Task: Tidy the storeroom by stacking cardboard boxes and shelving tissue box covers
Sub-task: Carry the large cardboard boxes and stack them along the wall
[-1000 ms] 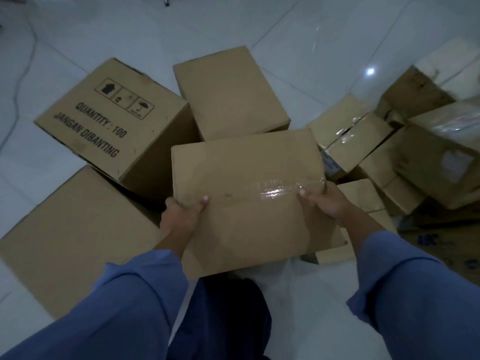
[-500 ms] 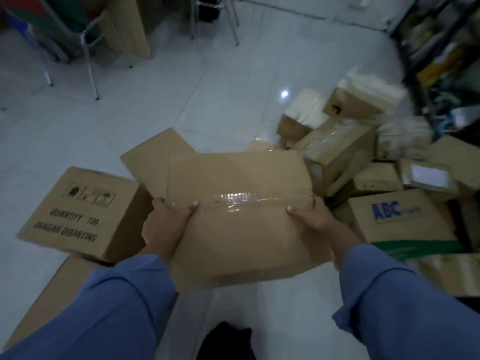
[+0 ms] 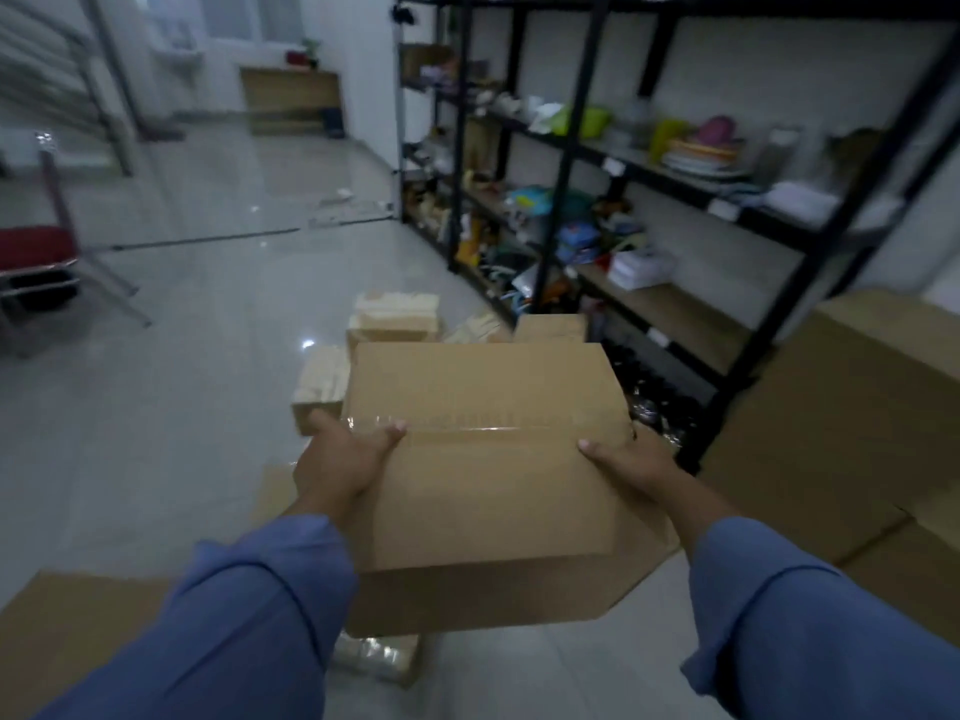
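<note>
Fingers [image 3: 387, 432] curl round the cardboard box [image 3: 483, 459], with small boxes [image 3: 395, 317] and black shelving [image 3: 568, 148] ahead.

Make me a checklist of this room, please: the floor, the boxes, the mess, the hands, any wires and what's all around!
Surface: glossy pale tiled floor, reflecting a light.
Job's things: taped cardboard box held up off the floor; big brown boxes at the right. Tissue box covers: cannot tell.
Clutter: small pale boxes on the floor beyond the held one.
Hands: left hand and right hand each grip one side of the box, thumbs on top.
Cables: thin dark line on the far floor; cannot tell whether it is a cable.
Surroundings: black shelving rack crowded with goods at the right; red chair at the left.
</note>
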